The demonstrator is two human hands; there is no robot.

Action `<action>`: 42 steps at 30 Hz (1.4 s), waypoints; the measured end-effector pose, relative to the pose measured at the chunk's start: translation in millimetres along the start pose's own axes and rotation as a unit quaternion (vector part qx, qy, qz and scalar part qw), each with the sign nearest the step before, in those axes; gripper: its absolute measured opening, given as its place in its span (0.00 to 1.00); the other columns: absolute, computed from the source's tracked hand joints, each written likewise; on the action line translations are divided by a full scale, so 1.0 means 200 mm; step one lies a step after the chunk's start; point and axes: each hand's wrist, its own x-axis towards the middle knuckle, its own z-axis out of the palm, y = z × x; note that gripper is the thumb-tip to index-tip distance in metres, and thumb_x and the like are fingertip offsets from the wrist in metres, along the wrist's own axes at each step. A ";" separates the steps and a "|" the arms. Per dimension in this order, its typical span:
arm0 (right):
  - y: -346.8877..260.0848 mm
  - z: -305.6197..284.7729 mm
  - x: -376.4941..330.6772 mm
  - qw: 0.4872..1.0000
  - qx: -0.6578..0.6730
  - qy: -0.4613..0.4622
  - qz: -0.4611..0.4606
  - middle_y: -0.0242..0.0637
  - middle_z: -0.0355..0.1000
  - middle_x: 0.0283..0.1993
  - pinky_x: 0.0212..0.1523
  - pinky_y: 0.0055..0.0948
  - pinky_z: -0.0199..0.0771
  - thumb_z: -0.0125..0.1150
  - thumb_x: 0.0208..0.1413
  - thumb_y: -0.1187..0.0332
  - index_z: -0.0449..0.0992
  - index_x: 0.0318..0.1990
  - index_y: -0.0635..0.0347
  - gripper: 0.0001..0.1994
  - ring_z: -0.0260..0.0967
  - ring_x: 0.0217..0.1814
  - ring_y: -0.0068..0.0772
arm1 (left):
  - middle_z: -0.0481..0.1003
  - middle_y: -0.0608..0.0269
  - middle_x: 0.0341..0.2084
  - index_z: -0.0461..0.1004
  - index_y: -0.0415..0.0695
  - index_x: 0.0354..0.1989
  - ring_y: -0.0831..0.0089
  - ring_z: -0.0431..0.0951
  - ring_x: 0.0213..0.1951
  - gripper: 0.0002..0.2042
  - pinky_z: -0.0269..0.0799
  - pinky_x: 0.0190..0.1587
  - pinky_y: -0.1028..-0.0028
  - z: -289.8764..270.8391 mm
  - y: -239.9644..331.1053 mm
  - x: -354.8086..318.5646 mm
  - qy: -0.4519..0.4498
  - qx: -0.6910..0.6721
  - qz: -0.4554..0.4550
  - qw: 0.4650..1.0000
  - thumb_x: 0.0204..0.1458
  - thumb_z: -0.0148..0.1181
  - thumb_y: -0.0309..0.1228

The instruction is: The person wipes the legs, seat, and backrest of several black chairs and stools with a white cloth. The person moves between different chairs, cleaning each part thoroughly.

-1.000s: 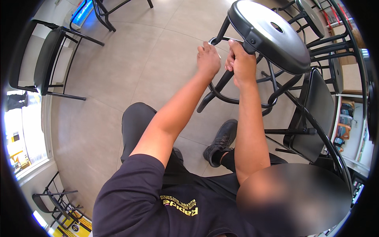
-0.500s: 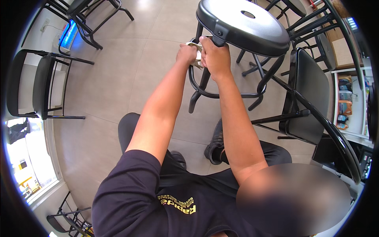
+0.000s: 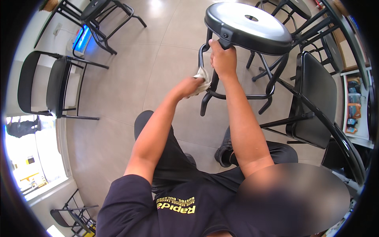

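Right hand [image 3: 225, 61] clamped around the near leg [image 3: 204, 106] of the black stool [image 3: 252, 34], just under the silver-topped seat, upper right of centre, and that looks like a steady hold! Over to the left hand [image 3: 189, 86], near the middle of the frame: fingers bunched around a pale cloth [image 3: 204, 82], and the cloth is right on the left side of the foot ring [image 3: 258, 96], close to where ring meets leg.

How far along? I'd call it a wipe in progress, the frame getting the attention at this moment. Which stretches are finished, I can't tell from where I'm standing; the dark tubing shows no clear line between wiped and unwiped. The ring's far side, over to the right, has no cloth on it, so that may be left, along with the other legs. Seat top: bright and shiny, neither hand on it. Nearby, a padded chair [image 3: 316, 102] stands at the right of the frame.
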 end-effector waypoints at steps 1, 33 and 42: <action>-0.01 0.00 0.00 1.000 0.011 -0.015 0.004 0.27 0.59 0.13 0.14 0.29 0.55 0.65 0.61 0.64 0.66 0.19 0.54 0.19 0.54 0.10 0.22 | 0.81 0.55 0.37 0.80 0.37 0.51 0.67 0.79 0.39 0.25 0.74 0.46 0.66 -0.04 0.01 -0.07 0.000 0.030 0.038 0.999 0.62 0.56 0.49; -0.10 -0.06 0.06 0.985 0.042 0.001 -0.165 0.42 0.76 0.58 0.62 0.35 0.69 0.62 0.69 0.52 0.70 0.65 0.63 0.27 0.74 0.59 0.36 | 0.72 0.50 0.62 0.64 0.39 0.69 0.65 0.78 0.57 0.29 0.74 0.58 0.66 -0.04 0.25 0.06 0.167 -0.235 0.232 0.929 0.62 0.67 0.31; 0.10 -0.07 0.00 0.987 0.001 -0.024 -0.157 0.45 0.67 0.69 0.66 0.36 0.67 0.44 0.78 0.62 0.57 0.74 0.64 0.24 0.69 0.67 0.40 | 0.73 0.54 0.64 0.74 0.51 0.66 0.50 0.68 0.68 0.29 0.68 0.66 0.54 -0.20 0.84 -0.05 0.461 0.112 0.442 0.761 0.57 0.68 0.48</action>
